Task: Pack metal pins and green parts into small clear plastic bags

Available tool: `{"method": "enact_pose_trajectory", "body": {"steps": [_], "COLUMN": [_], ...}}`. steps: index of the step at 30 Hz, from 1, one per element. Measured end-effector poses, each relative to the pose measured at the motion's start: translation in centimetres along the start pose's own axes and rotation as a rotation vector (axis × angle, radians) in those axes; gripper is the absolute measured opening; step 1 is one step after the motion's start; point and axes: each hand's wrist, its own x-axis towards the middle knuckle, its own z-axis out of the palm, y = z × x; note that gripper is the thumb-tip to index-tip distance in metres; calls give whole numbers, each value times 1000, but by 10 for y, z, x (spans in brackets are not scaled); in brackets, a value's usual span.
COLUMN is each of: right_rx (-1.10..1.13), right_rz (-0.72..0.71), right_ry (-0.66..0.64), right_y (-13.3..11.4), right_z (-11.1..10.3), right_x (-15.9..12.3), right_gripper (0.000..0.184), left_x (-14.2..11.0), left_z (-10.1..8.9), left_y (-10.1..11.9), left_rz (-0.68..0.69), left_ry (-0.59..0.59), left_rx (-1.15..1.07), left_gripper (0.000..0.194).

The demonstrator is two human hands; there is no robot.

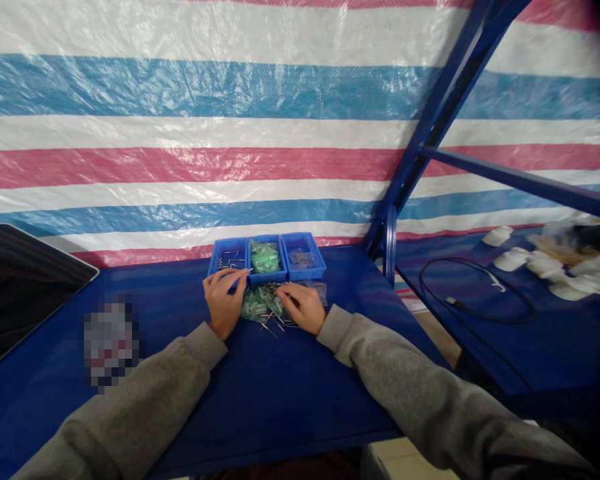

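Observation:
My left hand (pixel 224 298) rests on the blue table, fingers pinched on a thin metal screw at the front edge of the left blue bin (pixel 227 254). My right hand (pixel 303 306) lies beside a pile of green plastic anchors (pixel 258 303) and loose screws (pixel 273 325), fingers curled down onto them; what they grip is too small to make out. The middle bin (pixel 267 257) holds green anchors. The right bin (pixel 303 255) holds a clear bag.
A dark tablet (pixel 15 287) leans at the left. A blurred patch (pixel 111 341) lies on the table (pixel 260 393). A blue shelf frame (pixel 420 153) stands at the right, with a black cable (pixel 480 293) and white objects (pixel 555 267) beyond. Striped tarp behind.

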Motion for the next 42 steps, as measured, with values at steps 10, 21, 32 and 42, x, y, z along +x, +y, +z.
{"method": "enact_pose_trajectory", "body": {"steps": [10,21,32,42], "right_rx": [1,-19,-71,-321], "right_rz": [-9,-6,-68,-342], "right_ry": [1,-19,-58,-530], "right_y": [0,-1,-1,-19], "right_z": [0,-1,-3,-27], "right_x": [0,0,0,8], "right_gripper": [22,22,21,40], "left_x": [4,3,2,-6], "left_z": [2,10,1,0], "left_y": [-5,-22,2,5], "left_rz": [-99,-103,84,332], "left_ry": [-112,-41,-101,-245], "left_rx": [64,9,1,-116], "left_gripper": [27,24,21,17]}}
